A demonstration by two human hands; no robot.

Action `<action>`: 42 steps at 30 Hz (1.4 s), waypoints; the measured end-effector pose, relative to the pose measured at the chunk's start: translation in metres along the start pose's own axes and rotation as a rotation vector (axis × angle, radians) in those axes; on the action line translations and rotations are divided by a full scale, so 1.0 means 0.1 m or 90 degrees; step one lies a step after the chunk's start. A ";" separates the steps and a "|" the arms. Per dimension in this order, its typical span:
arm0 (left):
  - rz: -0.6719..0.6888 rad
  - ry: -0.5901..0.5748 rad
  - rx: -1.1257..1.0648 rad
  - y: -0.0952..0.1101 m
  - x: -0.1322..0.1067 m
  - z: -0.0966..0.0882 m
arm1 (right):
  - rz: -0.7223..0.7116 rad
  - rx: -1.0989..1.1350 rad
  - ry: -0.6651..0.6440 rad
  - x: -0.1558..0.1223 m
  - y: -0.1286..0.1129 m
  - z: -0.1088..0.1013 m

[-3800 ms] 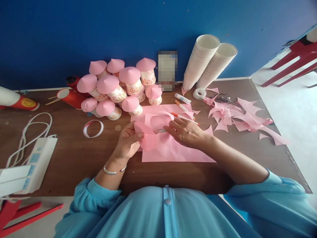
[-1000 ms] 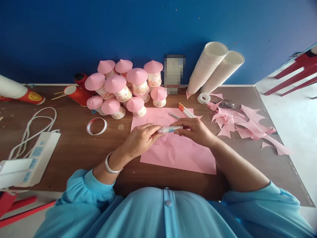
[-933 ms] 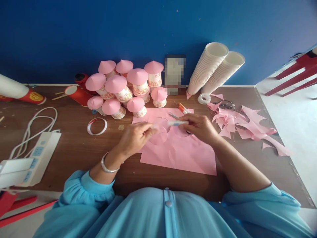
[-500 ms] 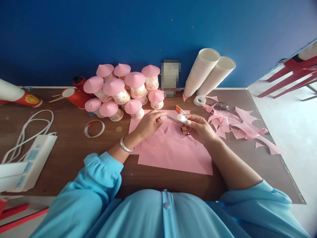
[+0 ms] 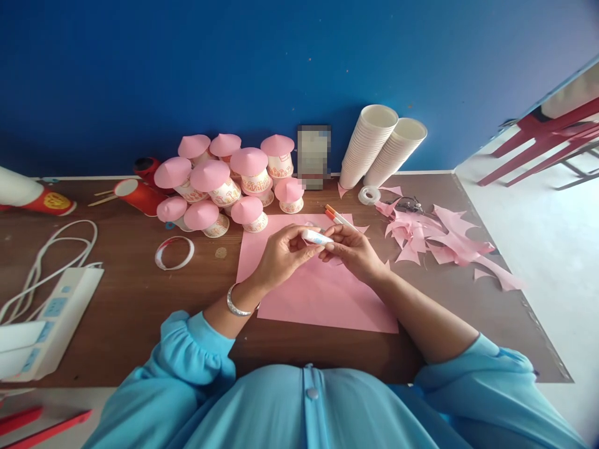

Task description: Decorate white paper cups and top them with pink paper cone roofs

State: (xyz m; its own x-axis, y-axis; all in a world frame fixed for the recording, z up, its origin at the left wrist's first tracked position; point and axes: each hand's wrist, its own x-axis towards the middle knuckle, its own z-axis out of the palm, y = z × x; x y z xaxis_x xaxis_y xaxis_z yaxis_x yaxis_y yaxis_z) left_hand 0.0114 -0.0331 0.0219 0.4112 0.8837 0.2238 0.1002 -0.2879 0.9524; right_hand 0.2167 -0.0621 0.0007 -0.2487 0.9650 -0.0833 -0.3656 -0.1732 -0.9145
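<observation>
A small white glue stick (image 5: 318, 237) with blue print lies slantwise between my two hands, above the pink paper. My left hand (image 5: 283, 255) pinches its left end between thumb and fingers. On its other end, the thumb and fingertips of my right hand (image 5: 358, 251) are closed. Beneath both hands, pink paper sheets (image 5: 322, 302) lie flat on the brown table, partly covered by my fingers. Two orange-and-white pens (image 5: 337, 216) rest just beyond my right hand.
Several paper cups with pink cone roofs (image 5: 249, 162) stand at the back left. Tall stacks of white cups (image 5: 369, 146) lean against the blue wall, near a tape roll (image 5: 369, 195). Pink scraps (image 5: 449, 234) lie right; a power strip (image 5: 65, 318) and a white ring (image 5: 174, 253) lie left.
My right hand has brought the glue stick left and slightly down. My left hand has met it and now grips it too. The view has shifted slightly.
</observation>
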 end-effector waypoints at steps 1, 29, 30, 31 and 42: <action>-0.009 0.014 -0.026 0.02 -0.01 0.02 | -0.004 -0.013 0.001 0.00 0.03 0.01; 0.020 0.058 -0.061 0.07 -0.02 0.00 | 0.029 -0.021 -0.017 -0.05 0.01 0.06; 0.014 0.055 -0.067 0.07 -0.03 0.01 | 0.036 -0.023 -0.024 -0.05 0.01 0.07; 0.009 0.053 -0.069 0.08 -0.03 0.01 | 0.042 -0.026 -0.032 -0.05 0.01 0.07; 0.002 0.060 -0.085 0.06 -0.04 0.04 | 0.047 0.033 -0.018 -0.05 0.07 0.06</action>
State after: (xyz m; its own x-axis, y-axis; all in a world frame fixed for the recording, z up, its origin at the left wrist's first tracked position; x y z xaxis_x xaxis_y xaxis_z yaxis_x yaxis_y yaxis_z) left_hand 0.0137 -0.0398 0.0255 0.3233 0.9156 0.2392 -0.0254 -0.2443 0.9694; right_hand 0.2098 -0.0689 -0.0024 -0.3022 0.9432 -0.1383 -0.3915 -0.2551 -0.8841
